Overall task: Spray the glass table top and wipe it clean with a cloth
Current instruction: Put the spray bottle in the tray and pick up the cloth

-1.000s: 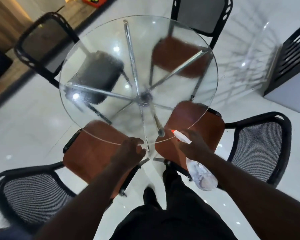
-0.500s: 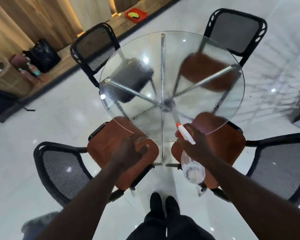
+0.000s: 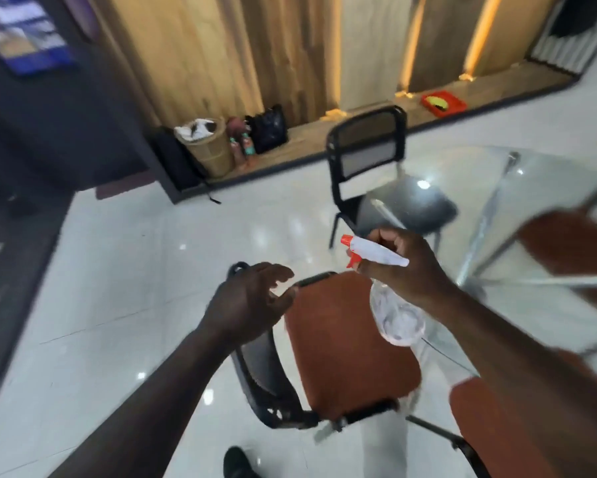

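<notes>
The spray bottle (image 3: 397, 319) sits in the right grip (image 3: 405, 267), fingers curled round its neck and a finger near the red trigger. Its long axis is tilted: the clear body hangs down and toward the person, the white head is on top, and the red nozzle points left. The glass counter (image 3: 469, 174) lies to the right of and beyond that grip, so the nozzle faces away from it. Any further spraying would likely first need the wrist turned back to the right.

The left grip (image 3: 252, 305) is just left of the bottle, fingers spread and loosely bent, holding nothing. No cloth shows in either grip, and this free one is the likelier to fetch it.

Below both grips stands a brown-seated chair (image 3: 341, 339). How much liquid the bottle holds I cannot tell.

Far beyond the left grip, against the wooden wall, a woven basket (image 3: 209, 153) holds crumpled white material, whether cloth or paper is unclear. Far beyond the right grip, a red tray (image 3: 454, 106) carries something yellow.
</notes>
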The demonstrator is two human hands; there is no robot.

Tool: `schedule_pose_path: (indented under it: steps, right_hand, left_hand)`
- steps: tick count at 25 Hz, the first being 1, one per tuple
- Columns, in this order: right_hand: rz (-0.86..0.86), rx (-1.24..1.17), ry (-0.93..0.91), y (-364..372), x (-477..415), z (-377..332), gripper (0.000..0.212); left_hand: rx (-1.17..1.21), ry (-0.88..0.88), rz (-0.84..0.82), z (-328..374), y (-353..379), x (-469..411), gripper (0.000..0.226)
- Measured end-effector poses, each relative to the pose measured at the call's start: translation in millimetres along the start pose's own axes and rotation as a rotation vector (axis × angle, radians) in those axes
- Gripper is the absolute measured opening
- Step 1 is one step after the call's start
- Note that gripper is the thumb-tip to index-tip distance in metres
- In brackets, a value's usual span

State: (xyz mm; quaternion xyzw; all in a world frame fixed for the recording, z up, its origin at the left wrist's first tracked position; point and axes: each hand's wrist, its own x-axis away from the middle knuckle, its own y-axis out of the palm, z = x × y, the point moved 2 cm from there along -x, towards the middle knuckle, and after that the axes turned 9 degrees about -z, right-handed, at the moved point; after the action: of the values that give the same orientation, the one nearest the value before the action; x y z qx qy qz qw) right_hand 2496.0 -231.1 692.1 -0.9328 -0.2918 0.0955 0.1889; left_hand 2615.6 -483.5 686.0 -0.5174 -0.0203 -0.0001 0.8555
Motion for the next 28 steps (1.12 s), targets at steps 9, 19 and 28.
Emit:
schedule_pose_path:
  steps: [9, 19, 28]
  right_hand:
    - [-0.074, -0.357, -0.051, 261, -300, -137, 0.021]
    - [0.171, -0.464, -0.014, 321, -508, -188, 0.023]
    - [0.368, -0.175, -0.033, 229, -764, -88, 0.03]
  left_hand:
    - [0.107, -0.173, 0.429, -332, -252, 0, 0.029]
    - [0.14, -0.025, 0.463, -482, -393, -176, 0.035]
    - [0.075, 0.118, 0.122, -515, -379, -512, 0.046]
